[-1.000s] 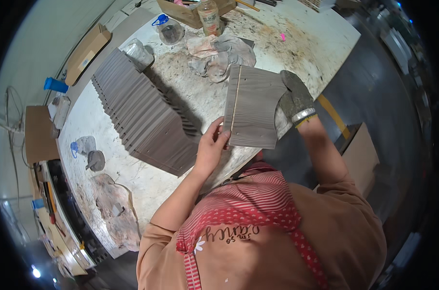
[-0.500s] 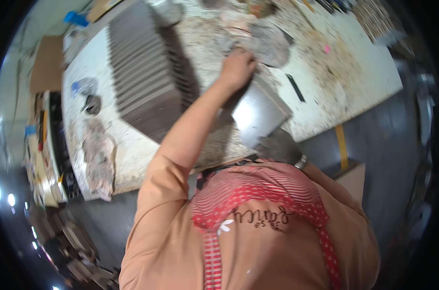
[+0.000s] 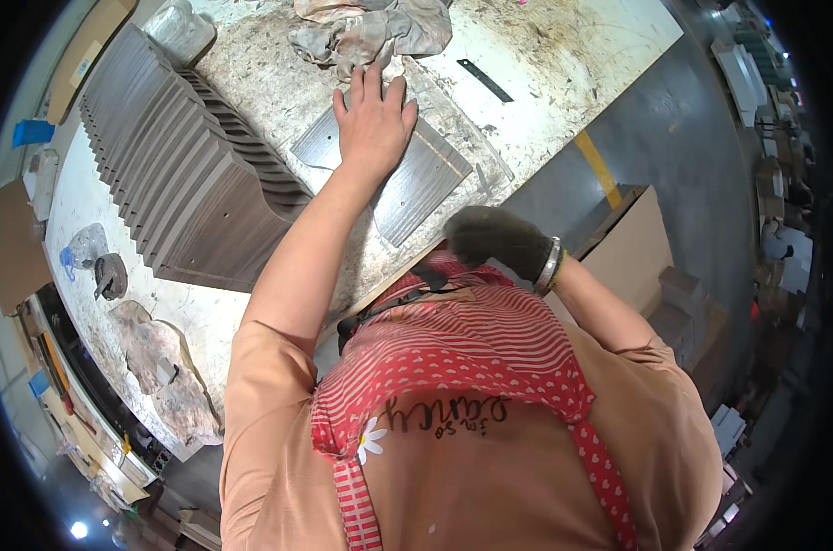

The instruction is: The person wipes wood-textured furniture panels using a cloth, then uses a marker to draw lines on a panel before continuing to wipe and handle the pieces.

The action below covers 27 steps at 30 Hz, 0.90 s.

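A grey wood-grain panel (image 3: 424, 188) with small holes lies flat near the table's front edge. My bare left hand (image 3: 377, 127) rests palm down across its far part, open with fingers apart. The fingertips reach the edge of a crumpled, stained rag (image 3: 393, 35); the palm hides part of the panel. My right hand (image 3: 499, 243), in a dark work glove, is at the table edge, just off the panel's near right corner. Its fingers blend together, so their pose is unclear. To the left stands a stack of similar panels (image 3: 191, 197) with wavy edges.
A black strip-like tool (image 3: 485, 81) lies right of the rag. At the table's left are a roll of tape (image 3: 111, 275), a clear plastic item (image 3: 88, 246) and a stained cloth (image 3: 164, 372). An open cardboard box (image 3: 632, 230) stands on the floor at right.
The view has shifted, so the table sits further left. My left hand, closed by the rag before, now lies spread on the panel. My right glove has drawn away from the panel's corner.
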Available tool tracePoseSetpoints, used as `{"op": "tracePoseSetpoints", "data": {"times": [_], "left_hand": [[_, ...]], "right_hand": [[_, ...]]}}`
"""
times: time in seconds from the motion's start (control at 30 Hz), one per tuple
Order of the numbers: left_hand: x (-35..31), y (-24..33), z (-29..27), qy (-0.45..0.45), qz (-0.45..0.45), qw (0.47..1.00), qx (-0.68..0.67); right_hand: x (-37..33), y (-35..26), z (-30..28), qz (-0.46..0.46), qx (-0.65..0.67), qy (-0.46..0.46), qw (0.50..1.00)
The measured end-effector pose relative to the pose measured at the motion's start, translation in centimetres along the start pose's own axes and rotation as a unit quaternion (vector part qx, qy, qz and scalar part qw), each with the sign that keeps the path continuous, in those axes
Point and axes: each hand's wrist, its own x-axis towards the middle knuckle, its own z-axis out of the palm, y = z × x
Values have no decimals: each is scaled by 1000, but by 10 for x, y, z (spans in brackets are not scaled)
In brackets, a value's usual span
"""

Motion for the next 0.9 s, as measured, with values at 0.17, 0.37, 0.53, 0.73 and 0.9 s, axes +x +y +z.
{"op": "tracePoseSetpoints", "data": {"times": [0.17, 0.37, 0.53, 0.73, 0.9], "left_hand": [[0, -2, -4, -2, -7, 1000, 13], [-1, 2, -4, -22, -22, 999, -15], [-12, 0, -16, -12, -55, 997, -52], [-1, 7, -25, -9, -72, 995, -75], [-3, 7, -26, -14, -97, 992, -81]], "right_hand": [[-16, -14, -43, 115, 202, 156, 960], [37, -78, -138, -66, -63, 146, 985], [139, -187, -156, -206, -295, 183, 915], [360, -263, -220, -376, -486, 317, 723], [416, -290, -208, -238, -539, 217, 778]]}}
